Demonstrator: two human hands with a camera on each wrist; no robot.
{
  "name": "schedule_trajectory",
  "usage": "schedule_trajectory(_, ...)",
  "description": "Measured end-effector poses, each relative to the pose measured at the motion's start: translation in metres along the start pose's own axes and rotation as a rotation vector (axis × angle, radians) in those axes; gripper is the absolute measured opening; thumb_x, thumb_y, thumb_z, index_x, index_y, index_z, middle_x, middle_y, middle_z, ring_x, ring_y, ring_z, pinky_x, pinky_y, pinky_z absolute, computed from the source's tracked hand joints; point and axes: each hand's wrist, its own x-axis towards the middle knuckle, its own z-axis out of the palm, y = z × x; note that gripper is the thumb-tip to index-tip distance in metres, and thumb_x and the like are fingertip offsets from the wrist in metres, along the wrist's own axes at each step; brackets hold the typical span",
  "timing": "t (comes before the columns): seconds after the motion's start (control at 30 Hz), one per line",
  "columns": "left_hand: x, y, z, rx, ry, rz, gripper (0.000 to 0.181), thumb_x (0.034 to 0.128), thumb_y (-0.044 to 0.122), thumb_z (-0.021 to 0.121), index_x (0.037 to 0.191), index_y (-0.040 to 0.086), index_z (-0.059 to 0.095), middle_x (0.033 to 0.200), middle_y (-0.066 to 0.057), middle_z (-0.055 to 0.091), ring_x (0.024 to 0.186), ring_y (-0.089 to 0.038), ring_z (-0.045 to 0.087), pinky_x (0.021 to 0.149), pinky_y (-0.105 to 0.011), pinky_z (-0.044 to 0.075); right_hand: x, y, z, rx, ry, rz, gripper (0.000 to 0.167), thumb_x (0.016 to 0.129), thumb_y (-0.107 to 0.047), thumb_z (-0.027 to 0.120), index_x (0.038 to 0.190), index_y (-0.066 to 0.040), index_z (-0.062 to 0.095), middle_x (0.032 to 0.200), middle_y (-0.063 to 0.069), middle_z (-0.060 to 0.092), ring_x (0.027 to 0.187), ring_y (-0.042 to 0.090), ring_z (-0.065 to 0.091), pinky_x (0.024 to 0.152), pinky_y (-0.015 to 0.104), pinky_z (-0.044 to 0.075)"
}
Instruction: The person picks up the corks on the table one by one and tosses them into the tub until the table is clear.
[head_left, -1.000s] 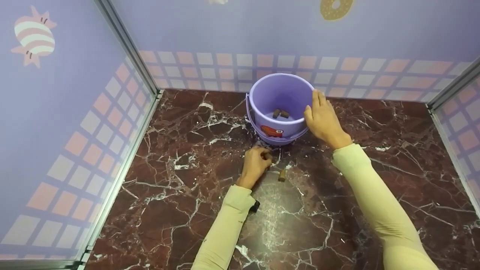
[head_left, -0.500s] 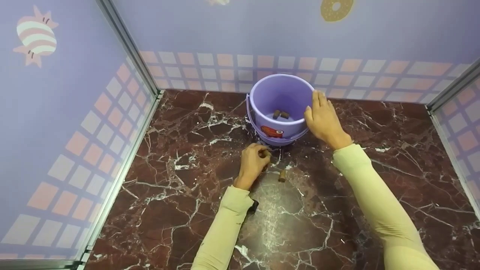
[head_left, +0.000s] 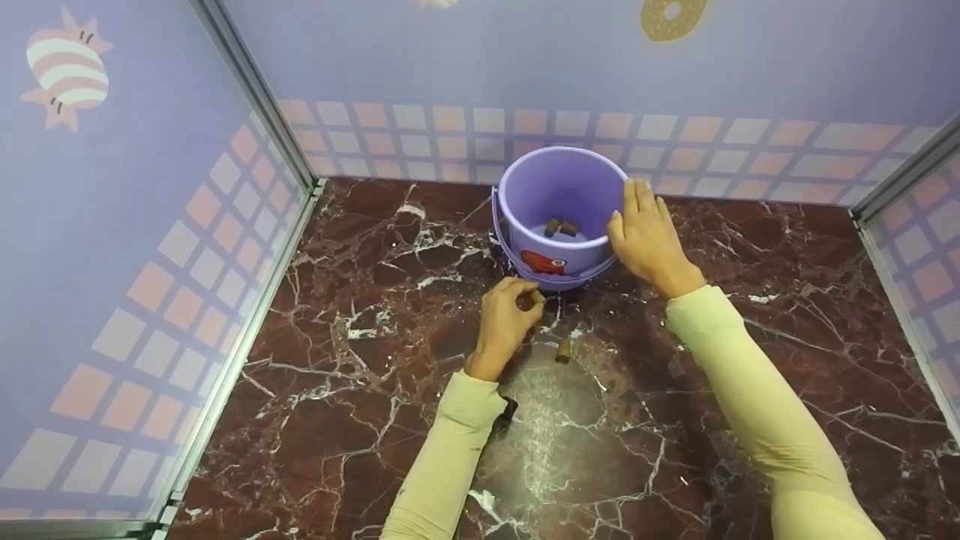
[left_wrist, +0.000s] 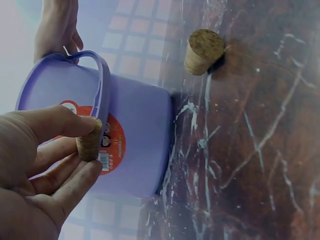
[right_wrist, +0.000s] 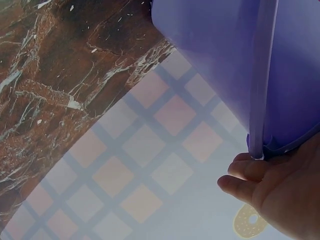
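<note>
My left hand pinches a tapered cork stopper between thumb and fingers, just in front of the purple bucket. In the left wrist view the cork appears against the bucket's lowered handle; whether they touch I cannot tell. My right hand rests on the bucket's right rim, its fingers lying straight in the head view. A second cork stands on the dark marbled surface, close to my left hand. Inside the upright bucket, two brown corks lie on the bottom.
Behind the bucket rises a purple wall panel with a pink and white checked band. A similar side panel stands at left, with a metal edge strip along the floor. White streaks run through the marbled surface.
My left hand has lifted slightly with the cork and moved a little toward the bucket. The right hand, the bucket and the other corks stay where they were.
</note>
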Motion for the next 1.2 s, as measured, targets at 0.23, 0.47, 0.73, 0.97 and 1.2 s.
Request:
schedule_trajectory(0.23, 0.003, 0.009, -0.005, -0.041, 0.012, 0.019, 0.024, 0.0789, -0.006, 0.085, 0.102, -0.006, 0.080, 0.101, -0.012, 0.077, 0.089, -0.027, 0.075, 0.087, -0.033, 0.063, -0.001, -0.001, 0.000, -0.012, -0.010, 0.011, 0.067, 0.110, -0.024, 0.031, 0.161, 0.017, 0.017, 0.168, 0.037, 0.020, 0.159, 0.048, 0.013, 0.130, 0.059, 0.009)
schedule_trajectory(0.47, 0.007, 0.015, -0.008, -0.070, 0.066, 0.090, 0.027, 0.0802, -0.005, 0.086, 0.107, -0.005, 0.080, 0.105, -0.012, 0.077, 0.095, -0.025, 0.074, 0.096, -0.028, 0.058, -0.001, 0.000, 0.000, -0.015, -0.013, 0.013, 0.068, 0.110, -0.026, 0.030, 0.161, 0.017, 0.016, 0.169, 0.036, 0.016, 0.160, 0.047, 0.010, 0.131, 0.058, 0.009)
schedule_trajectory(0.73, 0.013, 0.020, -0.011, -0.084, 0.125, 0.164, 0.031, 0.0793, -0.006, 0.087, 0.109, -0.005, 0.079, 0.111, -0.014, 0.076, 0.103, -0.029, 0.074, 0.102, -0.028, 0.056, 0.000, 0.000, -0.001, -0.009, -0.033, 0.017, 0.070, 0.110, -0.029, 0.027, 0.162, 0.016, 0.013, 0.170, 0.036, 0.011, 0.160, 0.045, 0.006, 0.131, 0.056, 0.005)
schedule_trajectory(0.97, 0.022, 0.025, -0.016, -0.118, 0.165, 0.201, 0.031, 0.0787, -0.008, 0.087, 0.108, -0.007, 0.079, 0.111, -0.016, 0.076, 0.103, -0.031, 0.074, 0.102, -0.028, 0.056, 0.001, 0.000, -0.001, -0.012, -0.033, 0.013, 0.071, 0.111, -0.031, 0.026, 0.162, 0.017, 0.012, 0.170, 0.036, 0.011, 0.160, 0.046, 0.006, 0.131, 0.056, 0.006)
schedule_trajectory(1.2, 0.031, 0.030, -0.022, -0.104, 0.189, 0.229, 0.032, 0.0796, -0.007, 0.087, 0.110, -0.006, 0.079, 0.111, -0.016, 0.075, 0.099, -0.029, 0.074, 0.098, -0.028, 0.058, -0.001, -0.001, -0.002, -0.011, -0.036, 0.010, 0.069, 0.112, -0.028, 0.026, 0.161, 0.017, 0.013, 0.169, 0.037, 0.011, 0.160, 0.046, 0.006, 0.131, 0.057, 0.006)
